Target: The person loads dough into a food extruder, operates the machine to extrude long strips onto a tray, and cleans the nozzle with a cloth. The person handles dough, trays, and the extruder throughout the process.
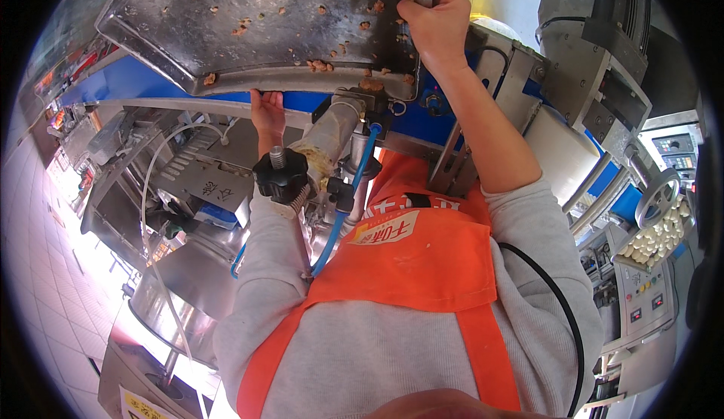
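A shallow metal tray with raised rims and scattered brown crumbs fills the top of the head view, tilted so its inside shows. My right hand is closed round its right rim, thumb on the inner side. At the near edge, my left hand has its fingers against the tray's underside rim; part of the grip is hidden behind it. Just below stands a metal pipe assembly with a black star-shaped knob and a blue hose, close to my left forearm.
Steel machinery with a thin white tube stands to the left, above a round metal vessel. On the right are a motor housing, a handwheel, a container of pale pieces and a control panel. A black cable crosses my right side.
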`<state>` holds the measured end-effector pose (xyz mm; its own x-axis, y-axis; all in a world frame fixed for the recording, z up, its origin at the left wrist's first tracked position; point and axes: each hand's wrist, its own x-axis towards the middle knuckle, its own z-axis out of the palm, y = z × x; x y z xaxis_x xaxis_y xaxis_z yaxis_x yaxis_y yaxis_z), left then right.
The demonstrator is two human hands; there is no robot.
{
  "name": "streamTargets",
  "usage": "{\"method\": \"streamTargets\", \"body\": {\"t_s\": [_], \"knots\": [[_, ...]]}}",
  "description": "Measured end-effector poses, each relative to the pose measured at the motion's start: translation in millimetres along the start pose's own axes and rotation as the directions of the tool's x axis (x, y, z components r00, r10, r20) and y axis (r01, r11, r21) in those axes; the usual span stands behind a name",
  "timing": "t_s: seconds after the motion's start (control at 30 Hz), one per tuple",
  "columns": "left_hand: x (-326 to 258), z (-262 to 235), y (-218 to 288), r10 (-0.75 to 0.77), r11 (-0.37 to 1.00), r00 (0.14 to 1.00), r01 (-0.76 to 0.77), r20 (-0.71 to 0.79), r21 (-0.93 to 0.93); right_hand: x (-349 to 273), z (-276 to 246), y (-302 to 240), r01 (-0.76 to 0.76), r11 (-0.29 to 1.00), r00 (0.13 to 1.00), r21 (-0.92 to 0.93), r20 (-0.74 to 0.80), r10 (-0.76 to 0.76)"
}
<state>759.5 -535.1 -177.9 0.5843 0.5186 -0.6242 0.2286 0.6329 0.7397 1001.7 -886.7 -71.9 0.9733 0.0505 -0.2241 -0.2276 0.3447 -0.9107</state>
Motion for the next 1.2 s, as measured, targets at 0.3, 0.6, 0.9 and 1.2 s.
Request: {"method": "streamTargets", "body": {"t_s": [0.3,0.6,0.9,1.2], "knots": [[5.6,-12.9,-0.8,-0.024,1.000,0.997,0.025,0.068,-0.019,-0.7,-0.5,2.2,-0.001,1.000,1.000,-0.020,-0.023,0.001],[3.7,-13.0,-0.1,-0.009,0.999,0.996,0.012,0.094,-0.029,-0.6,-0.4,1.0,0.003,1.000,1.000,0.001,-0.019,-0.003],[5.1,-10.5,-1.3,-0.011,0.999,0.998,0.013,0.055,-0.037,-0.1,-0.4,0.8,0.000,0.999,1.000,-0.032,-0.023,-0.001],[7.7,-15.3,-2.0,-0.023,1.000,0.999,0.023,0.029,-0.014,0.4,-1.4,5.5,0.042,0.998,0.999,-0.050,-0.029,-0.044]]}}
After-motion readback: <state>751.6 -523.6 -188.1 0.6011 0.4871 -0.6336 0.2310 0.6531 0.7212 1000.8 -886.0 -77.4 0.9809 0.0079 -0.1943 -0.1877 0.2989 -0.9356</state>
